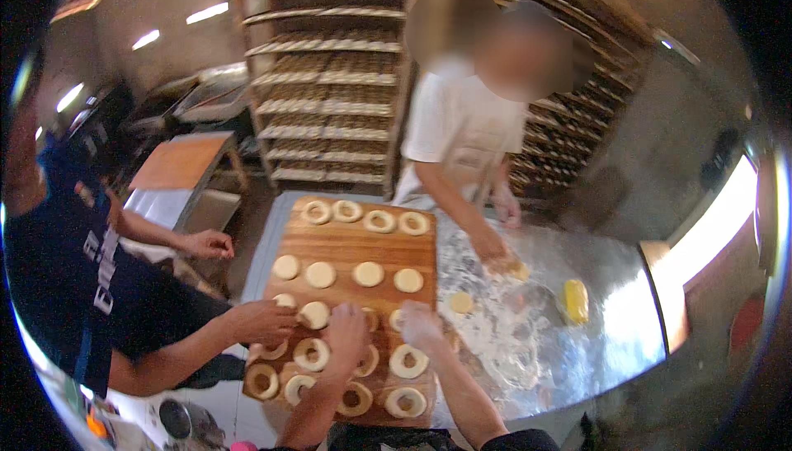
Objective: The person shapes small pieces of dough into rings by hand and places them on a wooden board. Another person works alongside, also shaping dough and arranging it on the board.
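Rows of pale dough rings and dough discs lie on a wooden board [355, 241] in front of me. My left hand [349, 334] is over the lower middle of the board, fingers drawn together, between a dough disc [314, 315] and a partly covered dough piece [370, 319]. What those fingers hold, if anything, is hidden. To its right, my right hand [422, 327] has its fingers closed at the edge of another dough piece [396, 320]. Just below my right hand lies a dough ring [408, 361].
A co-worker's hand [262, 322] touches dough at the board's left edge. Across the floured metal table [561, 261], another person's hand [497, 260] presses on dough. A small dough disc [461, 303] and a yellow block [575, 301] lie there. Loaded racks [326, 80] stand behind.
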A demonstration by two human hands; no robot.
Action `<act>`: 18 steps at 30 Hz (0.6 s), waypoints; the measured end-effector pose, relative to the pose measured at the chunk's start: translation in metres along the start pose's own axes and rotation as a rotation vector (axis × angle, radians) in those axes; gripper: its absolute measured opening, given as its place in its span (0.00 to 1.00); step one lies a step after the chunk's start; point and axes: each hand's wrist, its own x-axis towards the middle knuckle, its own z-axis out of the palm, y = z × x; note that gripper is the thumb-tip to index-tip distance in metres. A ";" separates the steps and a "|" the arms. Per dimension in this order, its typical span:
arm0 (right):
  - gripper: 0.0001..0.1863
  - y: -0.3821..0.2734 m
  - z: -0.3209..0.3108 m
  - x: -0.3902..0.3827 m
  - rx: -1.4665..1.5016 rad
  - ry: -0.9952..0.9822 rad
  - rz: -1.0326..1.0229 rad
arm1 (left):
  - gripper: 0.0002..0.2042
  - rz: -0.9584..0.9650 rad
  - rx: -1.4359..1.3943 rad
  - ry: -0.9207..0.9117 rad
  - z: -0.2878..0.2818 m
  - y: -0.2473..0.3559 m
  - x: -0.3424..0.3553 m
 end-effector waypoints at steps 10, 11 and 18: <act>0.24 0.182 -0.078 -0.136 0.571 0.174 0.080 | 0.09 0.249 -0.675 0.042 -0.026 0.143 -0.023; 0.24 0.205 -0.084 -0.149 0.506 0.162 0.175 | 0.09 0.275 -0.819 -0.039 -0.015 0.173 -0.024; 0.27 0.280 -0.079 -0.171 -0.236 0.426 0.034 | 0.14 0.128 -0.489 -0.211 0.064 0.269 -0.041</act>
